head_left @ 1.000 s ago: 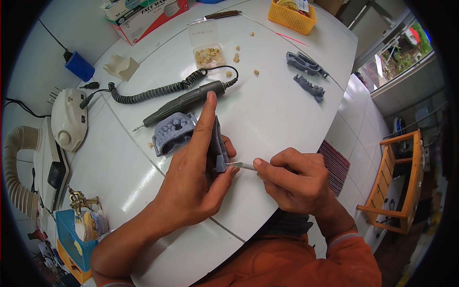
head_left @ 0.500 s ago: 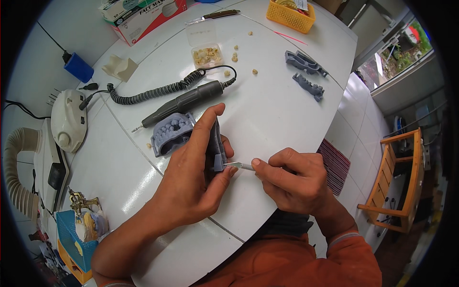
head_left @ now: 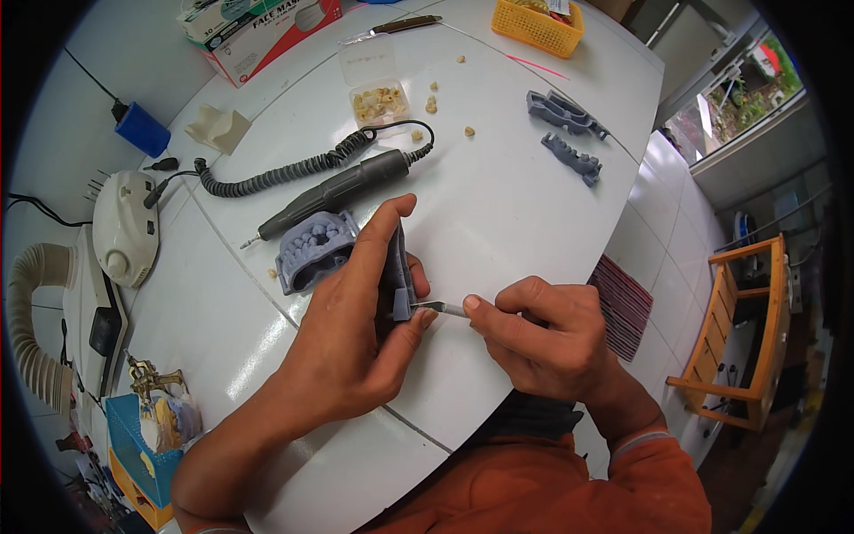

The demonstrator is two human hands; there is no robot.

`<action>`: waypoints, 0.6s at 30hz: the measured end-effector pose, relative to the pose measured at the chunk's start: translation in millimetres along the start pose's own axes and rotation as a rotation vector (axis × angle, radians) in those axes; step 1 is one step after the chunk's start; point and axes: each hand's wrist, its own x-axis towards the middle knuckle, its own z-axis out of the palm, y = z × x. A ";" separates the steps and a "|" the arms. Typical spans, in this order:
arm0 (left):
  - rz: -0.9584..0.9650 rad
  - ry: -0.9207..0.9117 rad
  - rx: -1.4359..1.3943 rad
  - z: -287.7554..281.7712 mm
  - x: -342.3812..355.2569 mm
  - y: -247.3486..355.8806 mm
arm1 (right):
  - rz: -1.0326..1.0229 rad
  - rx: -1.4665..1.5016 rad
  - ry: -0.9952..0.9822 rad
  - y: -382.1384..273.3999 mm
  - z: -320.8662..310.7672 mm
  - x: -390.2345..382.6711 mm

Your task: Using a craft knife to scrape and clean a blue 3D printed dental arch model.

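My left hand [head_left: 347, 347] is closed round an upright grey dental model piece [head_left: 400, 298], its index finger bent over the top and its thumb at the lower corner. My right hand [head_left: 543, 338] grips a thin metal bladed tool [head_left: 449, 309], whose tip is at that corner, beside my left thumb; whether it touches the thumb I cannot tell. Just left of my fingers lies a grey dental model with teeth [head_left: 311, 245]. Behind it are a dark rotary handpiece [head_left: 342, 191] with a coiled cord and a clear box of tooth-coloured pieces [head_left: 378, 105], several loose pieces nearby.
Two grey model parts [head_left: 569, 156] lie right, below a yellow basket [head_left: 534, 36]. A knife [head_left: 405, 24] and mask box [head_left: 267, 44] are at the back. Left stand a white motor unit [head_left: 124, 231], hose unit [head_left: 93, 320] and blue tray [head_left: 133, 445]. A wooden chair [head_left: 721, 383] stands right.
My left index finger has bent downward from its raised position of a second ago. My right hand and the tool have shifted very slightly left.
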 end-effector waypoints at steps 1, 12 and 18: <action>0.000 -0.001 0.000 0.4 -0.2 -1.7 | 0.001 0.000 0.002 0.1 0.1 -0.3; 0.058 0.015 -0.015 2.5 -2.7 -8.7 | 0.005 0.050 -0.002 2.2 0.2 -1.0; 0.017 -0.003 -0.043 0.7 -2.2 -5.0 | 0.007 0.026 -0.007 0.7 0.2 -0.6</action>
